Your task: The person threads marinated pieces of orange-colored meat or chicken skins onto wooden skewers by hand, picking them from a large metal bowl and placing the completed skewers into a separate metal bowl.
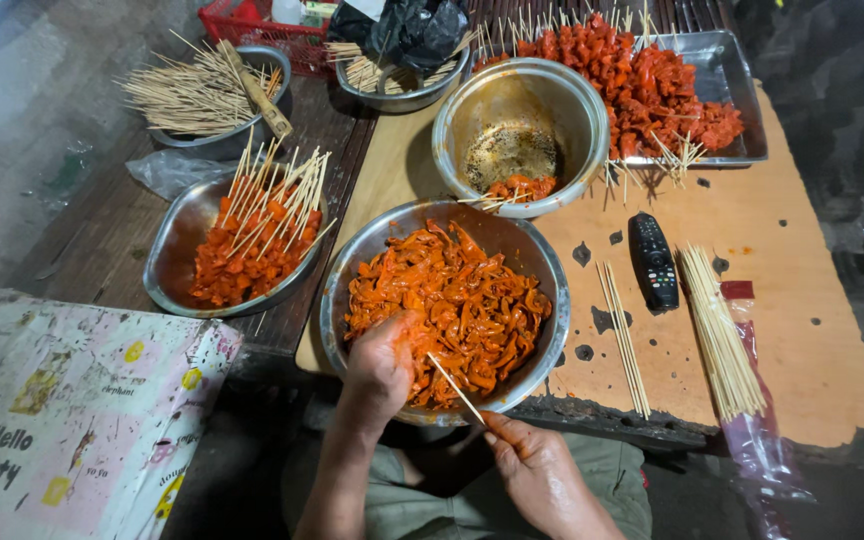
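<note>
A large steel bowl (552, 270) in front of me holds orange marinated meat strips (462, 300). My left hand (380, 365) reaches into the near side of the bowl, its fingers closed on the meat. My right hand (532, 465) is just below the bowl's rim and pinches a thin bamboo skewer (455, 388) that points up-left over the meat toward the left hand. Both hands are smeared with orange sauce.
A steel dish of skewered meat (242, 240) sits at left, a tray of finished skewers (652, 90) at the back right, a near-empty bowl (522, 130) between. Loose skewers (720, 330) and a black remote control (652, 260) lie on the wooden board at right. Bowls of bare skewers (202, 95) stand behind.
</note>
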